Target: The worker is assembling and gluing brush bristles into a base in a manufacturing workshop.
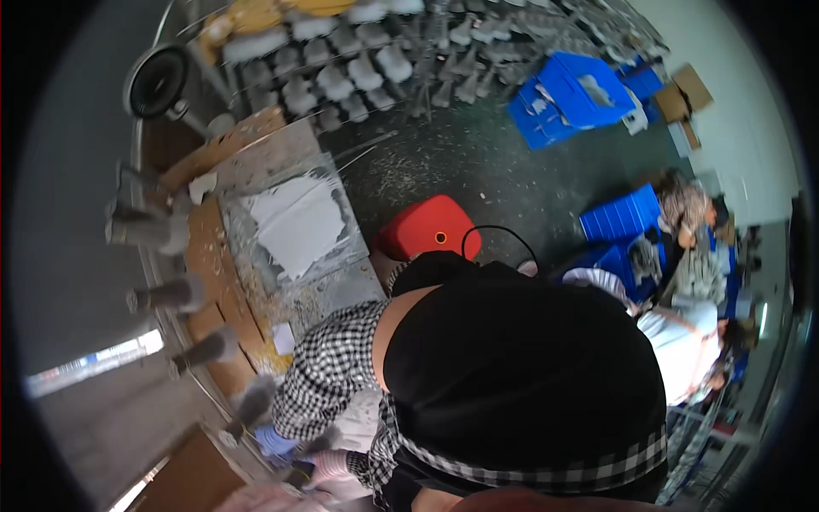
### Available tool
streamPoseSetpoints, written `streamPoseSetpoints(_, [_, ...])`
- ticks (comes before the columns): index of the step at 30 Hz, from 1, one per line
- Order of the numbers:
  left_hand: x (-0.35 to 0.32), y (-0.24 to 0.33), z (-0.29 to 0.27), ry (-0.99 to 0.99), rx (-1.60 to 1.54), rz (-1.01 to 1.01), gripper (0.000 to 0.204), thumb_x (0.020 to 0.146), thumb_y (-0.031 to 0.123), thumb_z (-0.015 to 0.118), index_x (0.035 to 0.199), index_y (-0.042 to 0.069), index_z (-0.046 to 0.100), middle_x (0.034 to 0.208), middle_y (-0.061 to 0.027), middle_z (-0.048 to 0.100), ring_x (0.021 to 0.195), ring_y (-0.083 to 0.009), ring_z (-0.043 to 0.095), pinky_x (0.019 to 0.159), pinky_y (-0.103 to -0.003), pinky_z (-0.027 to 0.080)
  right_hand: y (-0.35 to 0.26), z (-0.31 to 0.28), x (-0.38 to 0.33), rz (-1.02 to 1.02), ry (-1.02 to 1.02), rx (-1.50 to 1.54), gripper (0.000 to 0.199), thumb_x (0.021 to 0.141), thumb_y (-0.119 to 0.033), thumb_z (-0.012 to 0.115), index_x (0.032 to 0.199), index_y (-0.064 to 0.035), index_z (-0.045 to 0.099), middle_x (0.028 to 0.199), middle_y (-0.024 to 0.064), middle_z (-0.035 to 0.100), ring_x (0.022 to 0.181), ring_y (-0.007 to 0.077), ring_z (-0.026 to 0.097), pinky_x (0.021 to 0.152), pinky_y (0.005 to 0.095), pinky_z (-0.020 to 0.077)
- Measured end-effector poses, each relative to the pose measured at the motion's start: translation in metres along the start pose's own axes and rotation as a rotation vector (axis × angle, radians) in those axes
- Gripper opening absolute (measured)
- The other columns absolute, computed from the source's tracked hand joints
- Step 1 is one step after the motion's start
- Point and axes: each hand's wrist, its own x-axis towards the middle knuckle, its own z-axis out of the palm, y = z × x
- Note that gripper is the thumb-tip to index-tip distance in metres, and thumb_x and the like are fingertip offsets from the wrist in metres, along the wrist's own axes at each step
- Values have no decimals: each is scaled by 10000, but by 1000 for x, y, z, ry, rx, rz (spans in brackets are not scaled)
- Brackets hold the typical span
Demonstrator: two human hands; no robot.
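Note:
Both my arms, in black-and-white checked sleeves, reach to the lower left. My right hand [275,441], in a blue glove, is low beside a grey cloth-covered cylinder [250,408]. Its fingers are too small and shaded to read. My left hand [328,467], in a pink-striped glove, is by the end of a dark grey cylinder [298,478]. How its fingers lie is hidden. Pale grey material [357,422] lies between my arms. A blurred pink shape [277,497] fills the lower edge near that hand. My black-clad shoulder [520,367] covers the centre.
More grey cylinders [166,294] stick up along the bench's left side. A white sheet [299,224] lies on the dusty worktop [299,145]. Behind me stand a red stool [432,224] and blue crates [580,94]. Racks of grey-white pieces [341,81] line the back; co-workers [682,341] sit right.

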Motion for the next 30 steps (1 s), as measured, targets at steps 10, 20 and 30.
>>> streamPoseSetpoints(10, [-5, -9, 74, -271, -142, 103, 575, 864, 96, 742, 1353, -28, 465, 1308, -211, 574, 1127, -251, 589, 997, -375, 479, -6, -4, -4, -258, 74, -579, 219, 907, -211, 579, 788, -33, 625, 584, 127, 497, 593, 250, 608, 562, 390, 508])
streamPoseSetpoints(20, [-11, -65, 14, -108, -12, 15, 579, 860, 93, 746, 1350, -26, 463, 1300, -209, 579, 1124, -251, 590, 999, -375, 476, -24, -73, 12, -535, -346, -1018, 221, 904, -208, 581, 782, -28, 622, 562, 121, 474, 585, 251, 603, 554, 389, 508])
streamPoseSetpoints(30, [-9, -34, -69, 376, -301, -215, 619, 843, -79, 673, 1389, 40, 407, 1362, -87, 512, 1164, -208, 531, 1005, -338, 458, -75, 8, -15, 525, -501, 163, 177, 944, -110, 621, 1069, 14, 642, 991, 116, 704, 932, 230, 687, 768, 340, 573])
